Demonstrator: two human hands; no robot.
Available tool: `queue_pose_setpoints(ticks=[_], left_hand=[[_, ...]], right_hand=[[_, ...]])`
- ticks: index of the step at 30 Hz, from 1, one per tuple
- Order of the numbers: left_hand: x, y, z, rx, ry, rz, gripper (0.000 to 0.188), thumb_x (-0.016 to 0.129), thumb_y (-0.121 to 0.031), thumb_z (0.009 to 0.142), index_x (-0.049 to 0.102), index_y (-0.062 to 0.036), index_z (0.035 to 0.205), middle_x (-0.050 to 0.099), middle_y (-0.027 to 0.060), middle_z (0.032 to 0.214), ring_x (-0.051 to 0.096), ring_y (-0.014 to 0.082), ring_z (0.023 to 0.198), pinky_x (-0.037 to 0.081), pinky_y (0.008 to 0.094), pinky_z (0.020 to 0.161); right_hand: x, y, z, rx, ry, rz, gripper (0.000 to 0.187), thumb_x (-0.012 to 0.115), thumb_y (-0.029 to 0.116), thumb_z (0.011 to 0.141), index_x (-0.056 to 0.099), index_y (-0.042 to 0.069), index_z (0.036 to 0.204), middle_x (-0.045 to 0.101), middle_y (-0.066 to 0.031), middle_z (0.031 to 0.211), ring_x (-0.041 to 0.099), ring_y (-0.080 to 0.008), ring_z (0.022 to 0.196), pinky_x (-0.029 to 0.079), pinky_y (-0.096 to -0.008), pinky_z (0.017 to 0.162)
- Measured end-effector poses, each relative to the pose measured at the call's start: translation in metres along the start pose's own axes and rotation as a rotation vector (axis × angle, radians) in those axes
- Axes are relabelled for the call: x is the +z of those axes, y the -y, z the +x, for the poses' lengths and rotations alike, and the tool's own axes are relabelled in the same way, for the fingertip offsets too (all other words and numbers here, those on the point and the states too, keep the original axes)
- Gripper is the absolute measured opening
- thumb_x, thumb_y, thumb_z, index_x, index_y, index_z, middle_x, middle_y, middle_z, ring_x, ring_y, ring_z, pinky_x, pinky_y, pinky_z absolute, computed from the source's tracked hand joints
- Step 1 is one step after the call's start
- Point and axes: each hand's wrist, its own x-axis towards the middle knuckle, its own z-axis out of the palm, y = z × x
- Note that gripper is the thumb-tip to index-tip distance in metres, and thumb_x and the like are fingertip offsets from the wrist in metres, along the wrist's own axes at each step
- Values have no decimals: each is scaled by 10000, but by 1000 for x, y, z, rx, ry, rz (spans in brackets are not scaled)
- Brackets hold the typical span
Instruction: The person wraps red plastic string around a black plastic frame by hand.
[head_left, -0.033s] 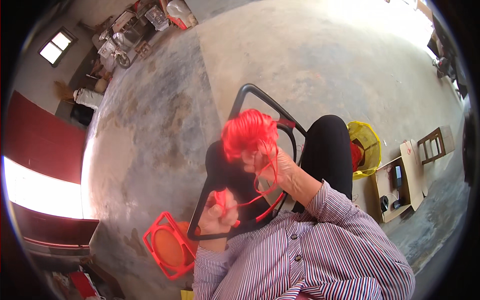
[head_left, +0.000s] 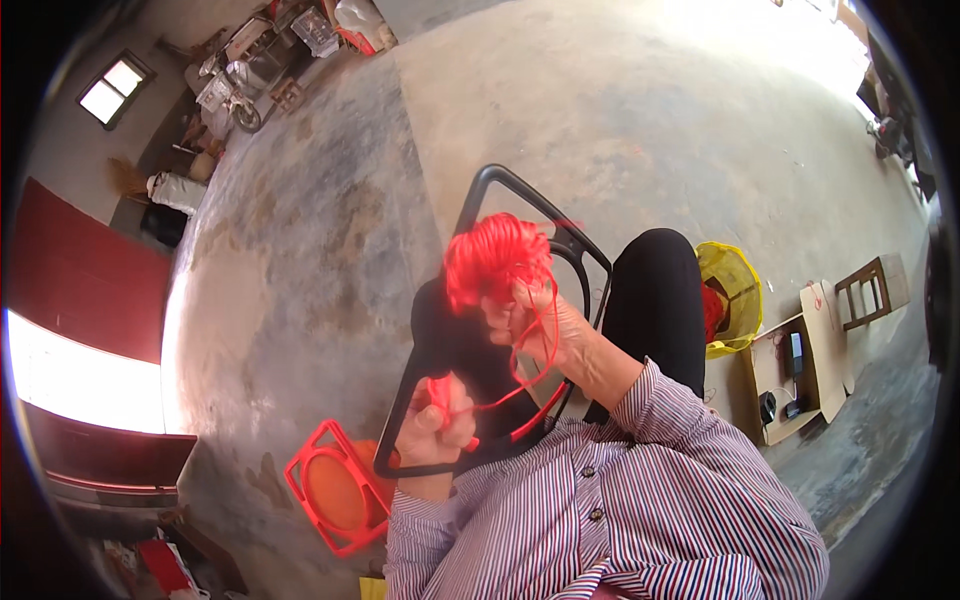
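Observation:
A black tubular frame with rounded corners (head_left: 484, 196) rests tilted across my lap. My right hand (head_left: 535, 315) is closed round a thick bundle of red cord (head_left: 497, 258) over the middle of the frame. From the bundle a loose loop hangs down, and a strand runs across to my left hand (head_left: 437, 425). That hand is closed on red cord at the frame's near left side; the frame's bar passes beside its wrist. Red cord is wrapped along a near bar of the frame (head_left: 540, 415). My fingertips are partly hidden by the cord.
A red plastic stool (head_left: 335, 490) stands on the floor at my left. To the right are a yellow basket (head_left: 738, 290) with red material inside, an opened cardboard box (head_left: 825, 360) with small black devices, and a wooden stool (head_left: 890, 285). A motorcycle (head_left: 240, 110) stands far left.
The red cord bundle and my right hand have shifted very slightly upward. The frame has tilted a little with them, while my left hand keeps nearly the same place.

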Motion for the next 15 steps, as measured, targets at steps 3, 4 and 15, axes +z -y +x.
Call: queue_pose_setpoints(ticks=[3,4,15], left_hand=[[-3,-1,-1,35,-21,20,334,615,-92,899,614,-183,1220,521,127,908,335,109,441,241,220,356],[-4,-2,-2,48,-16,10,333,617,-97,899,613,-181,1222,520,127,906,330,107,436,239,217,354],[-16,-5,-2,115,-34,12,335,599,-121,918,606,-183,1247,489,108,894,339,102,461,225,211,362]], right_hand=[[-6,4,-6,5,-195,-182,293,722,212,812,586,129,1057,616,-22,925,606,-140,810,469,-282,670],[-5,7,-9,-27,-339,-312,237,737,184,793,622,141,996,610,-16,921,607,-135,844,468,-288,692],[-20,39,-54,-294,40,-797,184,637,199,904,624,38,817,586,-28,914,536,-103,845,430,-264,756]])
